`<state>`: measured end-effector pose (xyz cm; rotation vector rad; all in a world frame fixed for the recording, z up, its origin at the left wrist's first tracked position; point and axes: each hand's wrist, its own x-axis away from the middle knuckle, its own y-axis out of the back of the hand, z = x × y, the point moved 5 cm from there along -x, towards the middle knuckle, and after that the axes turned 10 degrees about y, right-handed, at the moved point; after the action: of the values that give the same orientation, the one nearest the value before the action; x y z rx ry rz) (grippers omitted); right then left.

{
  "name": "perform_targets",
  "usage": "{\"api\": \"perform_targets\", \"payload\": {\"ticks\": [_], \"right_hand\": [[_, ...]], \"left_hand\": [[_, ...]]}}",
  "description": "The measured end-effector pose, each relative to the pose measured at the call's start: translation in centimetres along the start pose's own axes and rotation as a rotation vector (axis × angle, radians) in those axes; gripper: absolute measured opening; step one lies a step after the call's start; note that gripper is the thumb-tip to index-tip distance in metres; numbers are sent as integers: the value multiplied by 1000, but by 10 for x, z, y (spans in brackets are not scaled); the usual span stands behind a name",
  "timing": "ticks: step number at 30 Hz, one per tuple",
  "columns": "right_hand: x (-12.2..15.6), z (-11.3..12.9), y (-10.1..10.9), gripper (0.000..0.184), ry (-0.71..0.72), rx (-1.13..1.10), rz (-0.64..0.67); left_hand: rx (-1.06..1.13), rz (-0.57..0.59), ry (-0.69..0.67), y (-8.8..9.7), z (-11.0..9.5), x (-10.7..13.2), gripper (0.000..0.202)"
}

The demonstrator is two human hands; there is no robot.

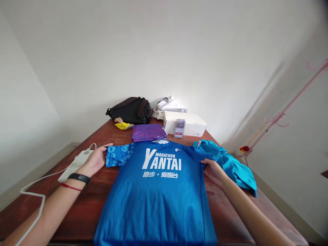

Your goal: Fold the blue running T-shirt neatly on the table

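1. Reddish-brown wooden tabletop (77,212) across the lower frame, and front and centre, a royal-blue short-sleeved polyester running T-shirt (153,194) lies flat with white "YANTAI" lettering on its chest. Its long axis runs straight up the frame, hem off the bottom edge, collar pointing away from the person.
2. Left hand (93,160) is at the shirt's patterned left-of-frame sleeve, a black wristband (79,178) and thin red string (71,187) on that wrist. Left fingers (107,147) lie pressed together along the sleeve's upper edge; can't tell if they're pinching.
3. Right hand (214,172) sits slightly closer to the camera at the opposite sleeve, where the blue fabric runs under the palm. Right fingers (206,163) are gathered at the cloth, but again, no clear view of a pinch.
4. Just outside the left hand, a white power bank (75,166) with a white cable (30,191); past the right hand, a crumpled turquoise garment (230,167).
5. Beyond the collar, folded purple cloth (148,132), then a white cardboard box (184,122) and, at the far end, a black backpack (130,110) against the white wall (164,44).
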<state>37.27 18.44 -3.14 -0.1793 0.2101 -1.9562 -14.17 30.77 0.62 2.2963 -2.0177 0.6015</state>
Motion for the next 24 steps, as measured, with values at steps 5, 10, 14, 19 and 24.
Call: {"api": "perform_targets", "payload": {"ticks": [5,10,14,19,24], "right_hand": [[-1,-7,2,31,145,107,-64],[-5,6,8,41,220,200,-160],[-5,6,14,44,197,237,-136],[15,19,39,67,324,396,-282],[76,26,22,70,704,755,-356]], "left_hand": [[-263,-146,-76,20,6,1,51],[-694,-81,-538,-10,10,48,55],[-1333,288,-846,-48,49,101,53],[-1585,322,-875,-42,91,121,63],[-1652,219,-912,-29,106,129,68]]}}
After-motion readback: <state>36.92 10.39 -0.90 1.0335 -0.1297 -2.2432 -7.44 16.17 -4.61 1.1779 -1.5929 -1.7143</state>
